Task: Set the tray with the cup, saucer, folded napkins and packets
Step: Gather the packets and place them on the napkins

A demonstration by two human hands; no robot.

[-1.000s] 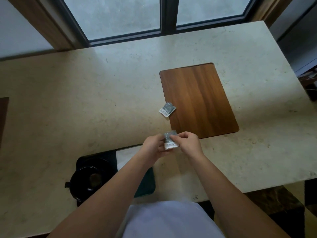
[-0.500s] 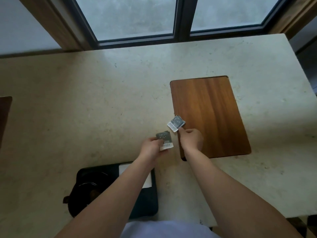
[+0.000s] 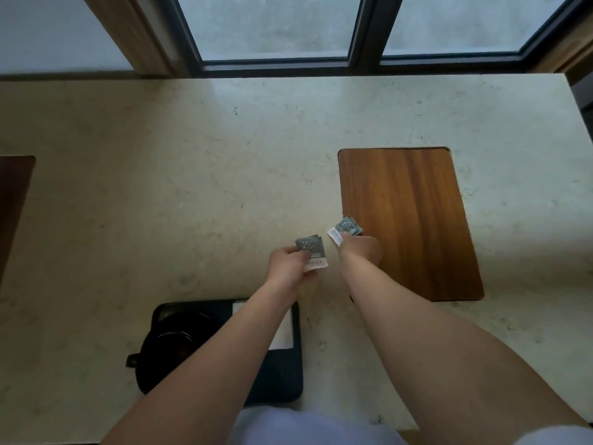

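My left hand [image 3: 288, 268] pinches a grey-and-white packet [image 3: 312, 253] above the stone table. My right hand [image 3: 359, 252] pinches a second, matching packet [image 3: 345, 229] at the left edge of the wooden board [image 3: 414, 220]. A dark tray [image 3: 282, 370] lies near the table's front edge, partly under my left forearm. On it stand a black cup [image 3: 170, 345] on a black saucer and a white folded napkin [image 3: 284, 332].
The pale stone table [image 3: 160, 203] runs wide to the left and back. A dark wooden panel [image 3: 12, 200] shows at the far left edge. A window frame [image 3: 365, 30] lines the back. The table's right end drops off near the top right.
One second ago both hands held one packet together. My right hand has since reached to the second packet at the board's edge and gripped it. The view has shifted, so the tray shows more.
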